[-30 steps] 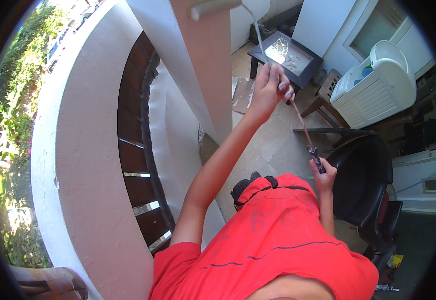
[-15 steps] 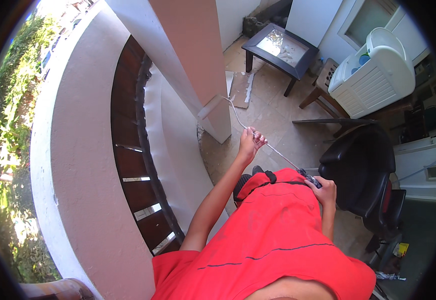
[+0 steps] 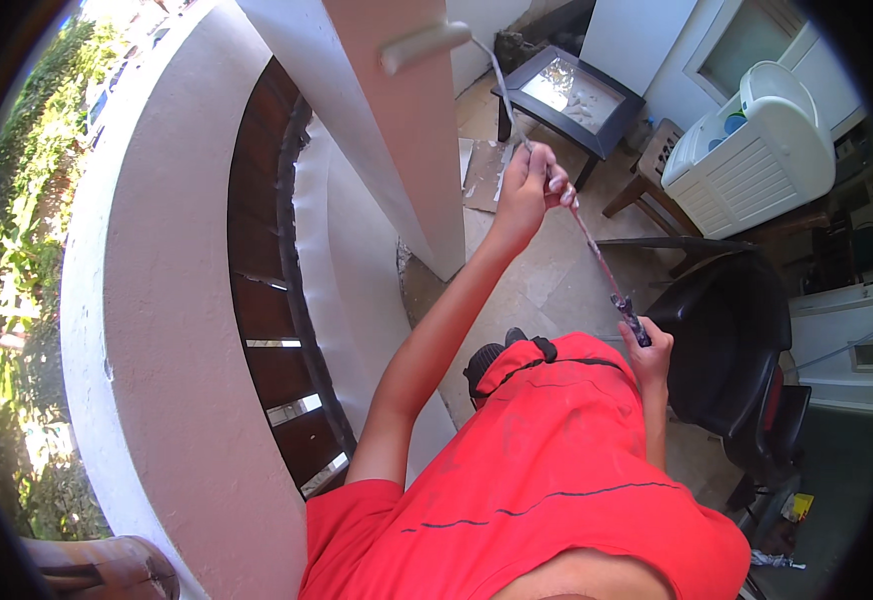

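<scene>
My left hand is raised on an outstretched arm and grips the thin shaft of a long paint roller about midway. My right hand holds the dark grip at the shaft's lower end, close to my red shirt. The white roller head lies against the face of the pink and white column near the top of the view.
A curved pale parapet wall with dark wooden slats runs along the left, with greenery beyond it. A dark low table, a white slatted plastic cabinet, a black chair and cardboard stand on the tiled floor.
The roller head and my left hand dropped down the column half a second ago and have come back up. My right hand stayed near my chest.
</scene>
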Available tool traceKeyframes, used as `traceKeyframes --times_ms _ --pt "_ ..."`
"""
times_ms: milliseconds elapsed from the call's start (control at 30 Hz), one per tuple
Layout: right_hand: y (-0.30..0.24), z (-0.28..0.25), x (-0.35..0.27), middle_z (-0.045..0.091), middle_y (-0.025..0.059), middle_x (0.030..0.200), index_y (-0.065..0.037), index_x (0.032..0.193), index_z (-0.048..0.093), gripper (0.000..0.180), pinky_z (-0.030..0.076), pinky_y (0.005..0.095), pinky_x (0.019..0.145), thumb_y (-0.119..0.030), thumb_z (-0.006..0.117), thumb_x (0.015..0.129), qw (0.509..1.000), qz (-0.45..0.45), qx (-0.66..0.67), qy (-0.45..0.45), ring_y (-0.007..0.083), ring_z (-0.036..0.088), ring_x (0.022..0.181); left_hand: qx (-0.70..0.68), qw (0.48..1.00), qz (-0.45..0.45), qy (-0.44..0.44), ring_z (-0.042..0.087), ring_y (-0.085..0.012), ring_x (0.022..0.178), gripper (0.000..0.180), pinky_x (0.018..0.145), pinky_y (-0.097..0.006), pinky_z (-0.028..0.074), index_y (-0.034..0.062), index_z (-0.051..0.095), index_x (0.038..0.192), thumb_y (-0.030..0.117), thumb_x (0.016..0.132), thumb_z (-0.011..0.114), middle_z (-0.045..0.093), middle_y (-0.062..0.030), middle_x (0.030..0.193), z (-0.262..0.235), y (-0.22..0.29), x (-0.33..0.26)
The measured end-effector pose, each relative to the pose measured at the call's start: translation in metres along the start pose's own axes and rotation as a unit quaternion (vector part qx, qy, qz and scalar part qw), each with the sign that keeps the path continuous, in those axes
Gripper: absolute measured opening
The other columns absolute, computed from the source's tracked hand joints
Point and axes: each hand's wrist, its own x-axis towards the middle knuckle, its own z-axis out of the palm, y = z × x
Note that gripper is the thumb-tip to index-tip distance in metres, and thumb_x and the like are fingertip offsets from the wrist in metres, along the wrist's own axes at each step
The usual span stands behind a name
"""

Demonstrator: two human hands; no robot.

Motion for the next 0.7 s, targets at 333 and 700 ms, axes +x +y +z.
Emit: traceKeyframes --times_ms 333,700 --pt "0.011 -0.015 -0.007 0.053 0.0101 0.054 -0.001 0.079 0.064 0.019 0.038 0.0262 0.044 -0.015 0.074 0.073 0.999 -0.004 -0.051 0.014 0.0132 0.048 0.043 -0.035 0.999 -0.023 0.027 0.050 -0.0187 0.062 0.024 0.066 -0.038 0.051 0.0091 0.037 0.091 0.032 0.098 0.034 0.040 -0.0037 0.069 -0.014 -0.034 -0.019" --pt "0.013 -0.017 -0.031 0.061 0.0147 0.065 -0.007 0.077 0.068 0.021 0.047 0.0320 0.050 -0.026 0.074 0.070 0.986 0.008 -0.160 -0.036 0.0291 0.062 0.059 -0.107 0.966 -0.143 0.188 0.057 -0.0205 0.069 0.024 0.074 -0.043 0.054 0.0091 0.036 0.091 0.032 0.097 0.034 0.045 -0.0045 0.075 -0.090 -0.121 -0.077"
